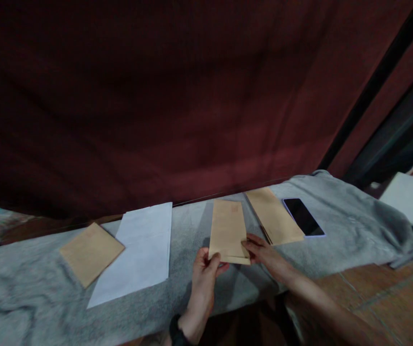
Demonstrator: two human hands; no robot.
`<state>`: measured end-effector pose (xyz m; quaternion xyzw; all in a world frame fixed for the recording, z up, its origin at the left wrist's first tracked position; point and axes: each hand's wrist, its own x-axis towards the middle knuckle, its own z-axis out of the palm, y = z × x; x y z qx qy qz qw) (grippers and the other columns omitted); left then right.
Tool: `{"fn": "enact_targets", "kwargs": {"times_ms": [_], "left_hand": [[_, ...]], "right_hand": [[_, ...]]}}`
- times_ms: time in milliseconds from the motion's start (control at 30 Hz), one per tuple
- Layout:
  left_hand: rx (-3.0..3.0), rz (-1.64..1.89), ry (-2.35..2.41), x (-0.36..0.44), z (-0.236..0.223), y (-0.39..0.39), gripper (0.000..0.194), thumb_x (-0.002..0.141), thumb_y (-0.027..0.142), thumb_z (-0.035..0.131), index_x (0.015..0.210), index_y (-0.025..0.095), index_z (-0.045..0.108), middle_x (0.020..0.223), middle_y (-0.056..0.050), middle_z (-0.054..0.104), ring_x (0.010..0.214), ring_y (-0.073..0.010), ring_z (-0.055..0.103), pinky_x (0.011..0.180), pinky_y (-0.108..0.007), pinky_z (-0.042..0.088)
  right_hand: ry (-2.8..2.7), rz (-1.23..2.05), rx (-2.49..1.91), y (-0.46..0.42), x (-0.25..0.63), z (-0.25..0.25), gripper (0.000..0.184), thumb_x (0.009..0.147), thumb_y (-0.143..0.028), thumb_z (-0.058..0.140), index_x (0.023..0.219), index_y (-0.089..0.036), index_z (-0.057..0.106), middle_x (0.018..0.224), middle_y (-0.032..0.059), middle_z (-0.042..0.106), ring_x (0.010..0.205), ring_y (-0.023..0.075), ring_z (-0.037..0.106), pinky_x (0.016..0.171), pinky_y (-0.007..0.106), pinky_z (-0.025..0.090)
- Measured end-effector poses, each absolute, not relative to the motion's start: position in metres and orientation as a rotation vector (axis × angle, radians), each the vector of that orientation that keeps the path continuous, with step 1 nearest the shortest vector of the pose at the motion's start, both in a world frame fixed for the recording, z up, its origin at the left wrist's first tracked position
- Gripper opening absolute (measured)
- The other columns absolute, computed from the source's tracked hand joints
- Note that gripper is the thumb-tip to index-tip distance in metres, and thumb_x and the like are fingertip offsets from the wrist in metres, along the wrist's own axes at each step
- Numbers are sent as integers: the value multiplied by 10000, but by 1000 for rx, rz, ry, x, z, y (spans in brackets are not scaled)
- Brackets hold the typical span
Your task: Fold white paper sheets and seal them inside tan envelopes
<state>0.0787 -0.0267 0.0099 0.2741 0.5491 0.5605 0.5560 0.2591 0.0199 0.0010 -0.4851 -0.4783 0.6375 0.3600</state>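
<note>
A brown paper envelope (228,228) with small reddish print near its far right corner is held between both hands, over the grey cloth. My left hand (204,271) grips its near left corner, thumb on top and fingers underneath. On the right edge, my right hand (258,250) pinches it, thumb above and the other fingers partly hidden below. A second paper edge shows along the envelope's near end; whether it is a flap or another envelope I cannot tell. Just right of my right hand lies a stack of brown envelopes (274,216).
White paper sheets (141,250) lie left of my hands, with another brown envelope (91,253) overlapping their left edge. A phone (303,217) in a purple case touches the right stack. Grey cloth (354,226) covers the narrow table; a dark red curtain (206,105) hangs behind.
</note>
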Motion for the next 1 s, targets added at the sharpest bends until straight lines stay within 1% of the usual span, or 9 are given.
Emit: {"fn": "enact_targets", "kwargs": {"times_ms": [100, 233, 300, 367, 433, 500, 700, 900, 1000], "left_hand": [[710, 1202, 1325, 74, 2, -30, 369, 670, 397, 766, 906, 187, 575, 900, -46, 702, 710, -178, 667, 623, -307, 582], [898, 1272, 1513, 59, -7, -21, 504, 690, 332, 747, 1133, 207, 543, 926, -14, 639, 662, -153, 628, 559, -273, 534], [1145, 1298, 1620, 52, -14, -17, 513, 725, 297, 725, 1199, 218, 546, 1040, -44, 620, 756, -169, 646, 652, -308, 560], [1456, 1264, 1679, 51, -20, -16, 415, 792, 277, 678, 1192, 221, 583, 1210, -92, 588, 1015, -232, 648, 863, -399, 565], [1739, 1177, 1671, 55, -25, -20, 362, 861, 247, 610, 1222, 220, 584, 1365, -118, 533, 1279, -276, 533, 1055, -480, 481], [1965, 1023, 1607, 63, -30, -28, 422, 903, 204, 552, 1324, 224, 531, 1481, -124, 474, 1404, -277, 426, 1139, -513, 409], [2390, 585, 1521, 87, -39, -44, 594, 942, 199, 499, 1519, 204, 357, 1636, -118, 308, 1509, -296, 270, 1175, -544, 376], [2557, 381, 1515, 93, -37, -49, 693, 960, 304, 544, 1576, 209, 242, 1660, -100, 230, 1527, -310, 201, 1190, -591, 335], [2605, 333, 1489, 92, -34, -51, 729, 959, 368, 565, 1580, 188, 226, 1658, -102, 233, 1529, -315, 188, 1194, -593, 330]], "right_hand": [[-1270, 1698, -1191, 21, 262, 1, 414, 770, -496, 640, 1091, -237, 680, 850, 16, 701, 728, 192, 632, 566, 277, 494], [-1386, 1704, -1158, 23, 264, -6, 395, 789, -482, 615, 1097, -240, 668, 787, -3, 647, 624, 158, 570, 515, 257, 471], [-1445, 1701, -1169, 23, 264, -13, 366, 801, -470, 597, 1081, -243, 662, 772, -6, 631, 600, 153, 560, 513, 261, 477], [-1518, 1671, -1219, 25, 264, -21, 330, 825, -444, 570, 1076, -246, 651, 731, -17, 616, 555, 143, 545, 515, 261, 473], [-1615, 1593, -1293, 26, 265, -29, 307, 858, -396, 535, 1110, -250, 633, 690, -31, 607, 524, 135, 537, 519, 252, 455], [-1729, 1432, -1371, 26, 267, -33, 330, 870, -330, 521, 1177, -247, 609, 696, -32, 626, 567, 145, 575, 553, 247, 445], [-1925, 1148, -1408, 27, 275, -29, 366, 892, -277, 490, 1243, -217, 578, 896, 25, 727, 792, 200, 681, 703, 280, 461], [-2030, 1026, -1482, 32, 277, -33, 297, 874, -207, 477, 1137, -197, 616, 801, 24, 712, 717, 197, 671, 657, 269, 433], [-2093, 947, -1544, 30, 276, -36, 355, 895, -212, 466, 1224, -183, 597, 847, 52, 732, 757, 211, 693, 669, 272, 453]]}}
